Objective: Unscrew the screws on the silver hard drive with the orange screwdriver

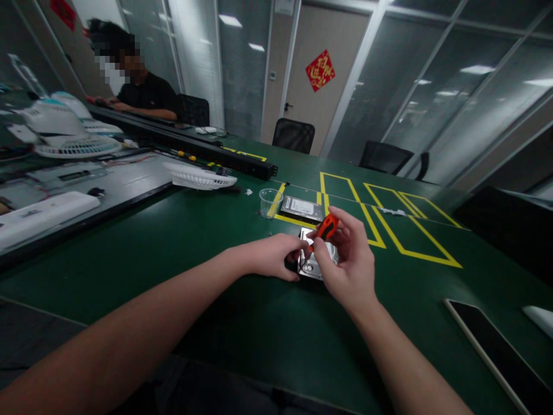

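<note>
A silver hard drive [311, 269] lies on the green table in front of me, partly covered by my hands. My left hand [276, 256] grips its left side, with thumb and fingers bent around the edge. Between the fingers of my right hand [352, 262] is a red-and-black screwdriver handle [328, 226], tilted over the drive. The left fingertips are close to the screwdriver's lower end; whether they touch it I cannot tell. Just beyond lies a second hard drive [302, 208] with a white label. Left of that stands a clear plastic cup [268, 204].
To the left are a white curved grille [201, 177], a long black bar [185, 140], a white fan [64, 127] and a white power strip [47, 216]. A dark-screened tablet-like device [496, 351] lies at right. Across the table sits a person [147, 95]. Yellow tape outlines [432, 256] mark the tabletop.
</note>
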`<control>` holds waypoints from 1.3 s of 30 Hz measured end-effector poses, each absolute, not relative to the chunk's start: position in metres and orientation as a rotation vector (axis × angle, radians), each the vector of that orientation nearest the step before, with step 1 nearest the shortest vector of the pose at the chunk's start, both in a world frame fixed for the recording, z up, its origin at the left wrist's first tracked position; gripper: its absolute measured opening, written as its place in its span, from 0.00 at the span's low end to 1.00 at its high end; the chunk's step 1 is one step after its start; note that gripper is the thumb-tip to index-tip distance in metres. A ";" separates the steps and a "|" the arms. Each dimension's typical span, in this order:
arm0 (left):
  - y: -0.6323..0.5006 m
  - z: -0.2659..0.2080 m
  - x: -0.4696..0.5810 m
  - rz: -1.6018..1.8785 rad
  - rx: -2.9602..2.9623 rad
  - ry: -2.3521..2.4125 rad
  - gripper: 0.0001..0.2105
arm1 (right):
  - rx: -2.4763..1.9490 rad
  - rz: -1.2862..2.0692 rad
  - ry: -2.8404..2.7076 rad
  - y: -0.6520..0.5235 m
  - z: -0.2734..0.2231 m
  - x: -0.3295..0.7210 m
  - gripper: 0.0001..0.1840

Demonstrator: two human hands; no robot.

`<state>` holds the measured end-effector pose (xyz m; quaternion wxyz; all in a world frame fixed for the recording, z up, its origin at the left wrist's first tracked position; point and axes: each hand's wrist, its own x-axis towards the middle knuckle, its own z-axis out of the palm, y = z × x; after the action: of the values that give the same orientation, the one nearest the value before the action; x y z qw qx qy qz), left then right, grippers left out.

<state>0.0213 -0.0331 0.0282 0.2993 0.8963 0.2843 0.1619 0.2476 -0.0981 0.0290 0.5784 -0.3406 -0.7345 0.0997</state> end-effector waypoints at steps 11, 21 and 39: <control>-0.031 0.030 0.022 0.314 2.387 0.821 0.23 | -0.807 0.189 -1.728 -0.095 0.028 0.252 0.32; -0.033 0.033 0.022 0.283 2.347 0.850 0.22 | -0.855 0.100 -1.709 -0.092 0.031 0.254 0.34; -0.035 0.034 0.022 0.286 2.344 0.842 0.21 | -0.797 0.170 -1.739 -0.095 0.030 0.251 0.32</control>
<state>0.0223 -0.0346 0.0344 0.3119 0.8884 0.3189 0.1082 0.2513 -0.0953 0.0302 0.5732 -0.3400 -0.7420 0.0726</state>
